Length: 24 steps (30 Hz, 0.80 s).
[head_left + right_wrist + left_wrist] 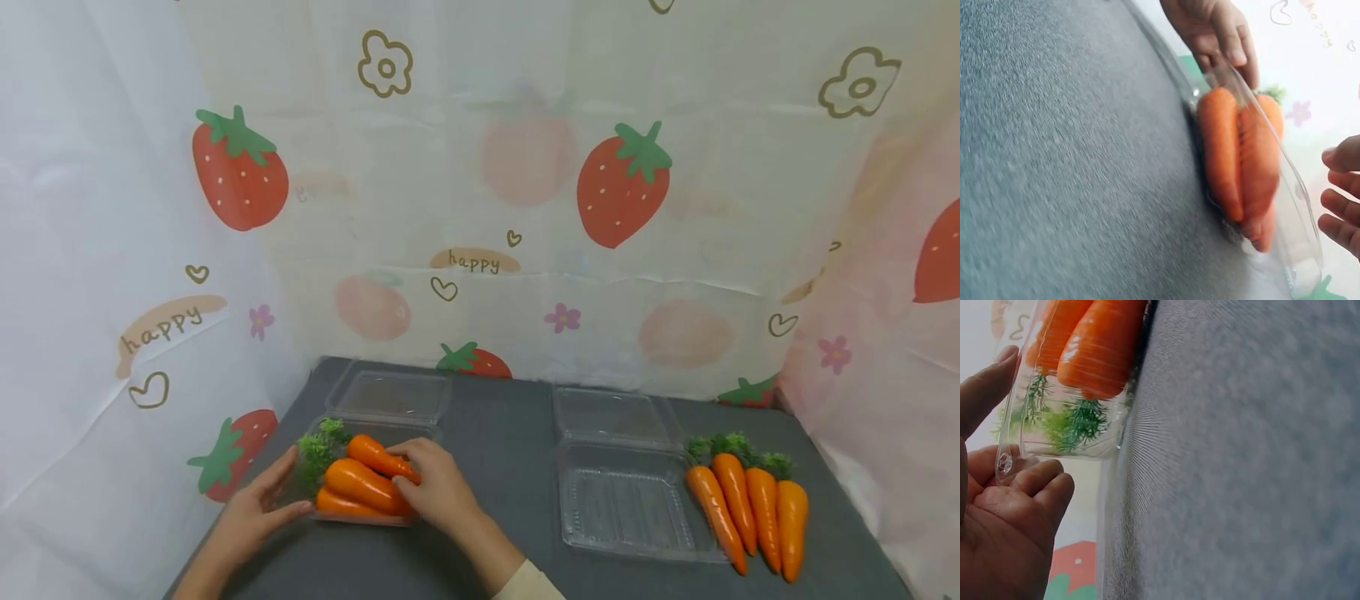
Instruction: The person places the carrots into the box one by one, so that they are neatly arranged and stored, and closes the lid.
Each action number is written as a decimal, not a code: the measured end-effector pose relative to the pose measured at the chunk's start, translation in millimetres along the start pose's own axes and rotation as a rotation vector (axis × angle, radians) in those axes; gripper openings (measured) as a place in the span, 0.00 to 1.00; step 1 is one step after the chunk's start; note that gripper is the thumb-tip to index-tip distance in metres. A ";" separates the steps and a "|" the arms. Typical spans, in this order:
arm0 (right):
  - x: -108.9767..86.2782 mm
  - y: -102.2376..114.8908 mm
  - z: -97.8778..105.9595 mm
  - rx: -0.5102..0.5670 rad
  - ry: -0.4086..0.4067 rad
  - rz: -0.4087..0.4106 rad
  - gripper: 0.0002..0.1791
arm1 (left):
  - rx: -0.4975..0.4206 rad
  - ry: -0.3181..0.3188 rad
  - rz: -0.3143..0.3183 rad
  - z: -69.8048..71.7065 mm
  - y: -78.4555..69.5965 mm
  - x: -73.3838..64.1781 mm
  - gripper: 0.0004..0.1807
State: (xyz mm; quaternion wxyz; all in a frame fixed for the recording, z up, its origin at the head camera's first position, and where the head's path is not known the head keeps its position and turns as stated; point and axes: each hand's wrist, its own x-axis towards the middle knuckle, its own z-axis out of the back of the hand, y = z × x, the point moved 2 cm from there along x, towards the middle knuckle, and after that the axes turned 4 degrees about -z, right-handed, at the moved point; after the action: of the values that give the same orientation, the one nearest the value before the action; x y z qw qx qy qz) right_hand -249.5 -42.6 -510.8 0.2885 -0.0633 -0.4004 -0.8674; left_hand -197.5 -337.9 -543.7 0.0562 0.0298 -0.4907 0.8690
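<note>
In the head view, three orange carrots with green tops lie in the left clear plastic container, its lid folded back. My left hand grips the container's left end. Close up in the left wrist view, the fingers of that hand curl at the clear corner, beside the green tops. My right hand is at the carrots' tips by the container's right end. In the right wrist view, the right hand's fingers are spread and apart from the carrots.
Another clear plastic container stands open on the right of the dark grey table. Several carrots with green tops lie by its right side, one overlapping its edge. Strawberry-patterned sheeting surrounds the table at the back and sides.
</note>
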 end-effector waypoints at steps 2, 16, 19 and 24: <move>-0.7 -2.9 5.2 -0.013 -0.036 0.018 0.20 | 0.002 0.005 -0.001 0.5 -1.0 0.4 0.53; 0.3 -30.6 28.5 0.033 -0.160 -0.085 0.20 | -0.154 0.081 -0.081 27.6 1.2 11.0 0.35; 3.2 -36.7 30.8 0.065 -0.184 -0.112 0.20 | -0.150 0.099 -0.097 35.2 -1.2 21.6 0.32; 8.6 -45.6 32.5 0.110 -0.208 -0.161 0.18 | -0.079 0.099 -0.084 46.1 -4.4 41.4 0.30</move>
State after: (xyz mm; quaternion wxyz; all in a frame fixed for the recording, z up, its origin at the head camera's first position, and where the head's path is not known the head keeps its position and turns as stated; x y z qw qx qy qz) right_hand -285.7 0.7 -516.1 0.1782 -0.1046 -0.4788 -0.8533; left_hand -238.1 -372.3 -511.7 0.1179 0.0049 -0.5196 0.8462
